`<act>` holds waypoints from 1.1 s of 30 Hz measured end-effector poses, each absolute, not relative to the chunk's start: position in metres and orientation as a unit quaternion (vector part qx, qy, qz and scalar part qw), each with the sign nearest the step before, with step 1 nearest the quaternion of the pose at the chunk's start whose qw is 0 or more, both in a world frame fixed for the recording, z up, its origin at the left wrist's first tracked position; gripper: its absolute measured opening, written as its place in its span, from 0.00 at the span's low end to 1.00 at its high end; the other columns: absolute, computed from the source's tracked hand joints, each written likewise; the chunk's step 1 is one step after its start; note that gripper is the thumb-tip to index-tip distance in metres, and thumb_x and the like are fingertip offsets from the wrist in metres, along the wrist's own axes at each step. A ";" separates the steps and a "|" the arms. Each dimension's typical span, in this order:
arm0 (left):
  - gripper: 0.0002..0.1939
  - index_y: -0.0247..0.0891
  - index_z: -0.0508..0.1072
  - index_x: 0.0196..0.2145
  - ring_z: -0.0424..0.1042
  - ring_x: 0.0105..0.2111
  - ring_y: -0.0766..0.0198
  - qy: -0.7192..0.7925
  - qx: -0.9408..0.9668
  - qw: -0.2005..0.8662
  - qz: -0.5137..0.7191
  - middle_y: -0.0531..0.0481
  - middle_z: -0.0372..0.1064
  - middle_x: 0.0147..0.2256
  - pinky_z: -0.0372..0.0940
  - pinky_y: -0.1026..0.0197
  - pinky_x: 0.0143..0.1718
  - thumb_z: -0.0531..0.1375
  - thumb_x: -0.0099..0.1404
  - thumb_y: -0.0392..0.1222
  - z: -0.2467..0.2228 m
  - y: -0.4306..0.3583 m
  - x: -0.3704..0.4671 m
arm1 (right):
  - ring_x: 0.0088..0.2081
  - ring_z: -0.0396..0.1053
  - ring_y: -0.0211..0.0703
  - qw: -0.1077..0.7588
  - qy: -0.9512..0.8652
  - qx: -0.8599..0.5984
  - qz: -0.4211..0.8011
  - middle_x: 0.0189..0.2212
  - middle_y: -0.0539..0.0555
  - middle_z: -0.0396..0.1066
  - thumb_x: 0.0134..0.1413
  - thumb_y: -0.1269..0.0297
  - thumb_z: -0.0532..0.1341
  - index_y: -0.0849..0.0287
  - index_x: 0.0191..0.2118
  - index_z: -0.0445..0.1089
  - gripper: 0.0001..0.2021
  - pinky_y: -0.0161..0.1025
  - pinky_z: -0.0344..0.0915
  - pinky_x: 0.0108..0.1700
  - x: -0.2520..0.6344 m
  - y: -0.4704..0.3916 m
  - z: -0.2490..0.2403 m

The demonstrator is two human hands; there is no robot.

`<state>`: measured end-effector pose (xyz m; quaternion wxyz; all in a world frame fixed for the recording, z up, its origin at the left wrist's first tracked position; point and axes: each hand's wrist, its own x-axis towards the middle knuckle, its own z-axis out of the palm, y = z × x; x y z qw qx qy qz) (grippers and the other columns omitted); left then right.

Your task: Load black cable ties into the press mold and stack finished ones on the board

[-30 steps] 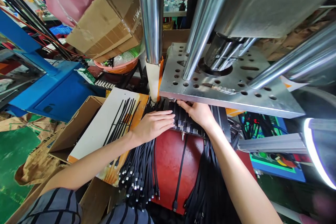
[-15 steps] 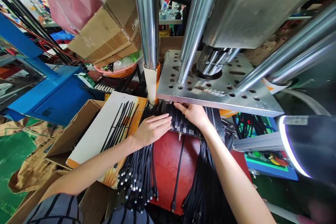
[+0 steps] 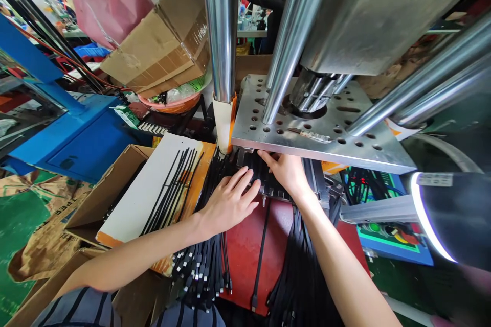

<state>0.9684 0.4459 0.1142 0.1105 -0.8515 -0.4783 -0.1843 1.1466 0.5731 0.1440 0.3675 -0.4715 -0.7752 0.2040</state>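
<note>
Cluttered workshop — red bench [image 3: 245, 245]; both hands' fingers spread flat on black cables [image 3: 268, 184].

Cables [image 3: 201, 265] lie left of the mould [image 3: 268, 184], beneath the plate [image 3: 318, 133].

Readable text: almost none.
Only a fragment of dark capital letters, "PE", shows on the crumpled brown paper sack [image 3: 42, 225] at the lower left; the rest of the word is folded away. The white label on the lamp head [image 3: 433, 180] is too small and blurred to read.
</note>
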 end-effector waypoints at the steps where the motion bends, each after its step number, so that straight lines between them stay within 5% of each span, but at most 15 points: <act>1: 0.25 0.31 0.67 0.64 0.57 0.70 0.42 -0.486 -0.850 0.108 -0.171 0.28 0.60 0.68 0.69 0.41 0.60 0.56 0.76 0.47 0.115 0.444 0.971 | 0.34 0.71 0.51 0.360 -0.784 -0.471 0.182 0.31 0.57 0.74 0.65 0.60 0.59 0.61 0.44 0.78 0.13 0.47 0.69 0.41 1.151 0.562 0.145; 6: 0.37 0.27 0.59 0.69 0.45 0.74 0.40 -0.493 -0.858 0.059 -0.132 0.25 0.46 0.73 0.61 0.36 0.65 0.58 0.73 0.55 0.122 0.441 0.972 | 0.40 0.70 0.50 0.200 -0.877 -0.437 0.011 0.41 0.61 0.68 0.62 0.76 0.52 0.60 0.59 0.76 0.25 0.44 0.70 0.44 1.164 0.499 0.149; 13: 0.34 0.28 0.58 0.70 0.46 0.74 0.46 -0.504 -0.855 0.008 -0.125 0.32 0.49 0.73 0.51 0.37 0.70 0.52 0.76 0.54 0.141 0.468 0.967 | 0.43 0.73 0.58 0.009 -0.854 -0.509 -0.108 0.46 0.66 0.72 0.68 0.73 0.52 0.61 0.69 0.65 0.26 0.49 0.69 0.43 1.133 0.511 0.167; 19: 0.30 0.25 0.61 0.67 0.63 0.66 0.43 -0.487 -0.861 0.035 -0.140 0.29 0.63 0.66 0.53 0.37 0.68 0.48 0.78 0.51 0.150 0.510 0.957 | 0.51 0.74 0.60 0.059 -0.851 -0.510 -0.115 0.47 0.68 0.77 0.69 0.74 0.49 0.62 0.63 0.71 0.23 0.51 0.68 0.53 1.128 0.550 0.166; 24: 0.22 0.28 0.74 0.54 0.77 0.53 0.45 -0.479 -0.864 0.050 -0.145 0.33 0.79 0.48 0.63 0.41 0.61 0.47 0.79 0.45 0.149 0.550 0.952 | 0.63 0.66 0.62 0.090 -0.843 -0.516 -0.127 0.61 0.74 0.69 0.68 0.77 0.46 0.75 0.65 0.66 0.25 0.57 0.59 0.65 1.121 0.586 0.153; 29: 0.15 0.33 0.78 0.46 0.76 0.53 0.48 -0.473 -0.848 0.031 -0.236 0.36 0.79 0.48 0.67 0.46 0.58 0.52 0.76 0.38 0.148 0.586 0.954 | 0.64 0.64 0.66 0.107 -0.842 -0.516 -0.118 0.62 0.76 0.68 0.65 0.79 0.46 0.76 0.63 0.67 0.25 0.61 0.60 0.65 1.117 0.598 0.166; 33: 0.15 0.33 0.76 0.48 0.76 0.51 0.54 -0.505 -0.819 0.017 -0.274 0.39 0.77 0.48 0.69 0.53 0.54 0.50 0.78 0.40 0.139 0.534 0.938 | 0.52 0.74 0.59 0.155 -0.841 -0.505 -0.117 0.52 0.70 0.74 0.67 0.74 0.50 0.68 0.61 0.68 0.21 0.50 0.71 0.53 1.135 0.507 0.160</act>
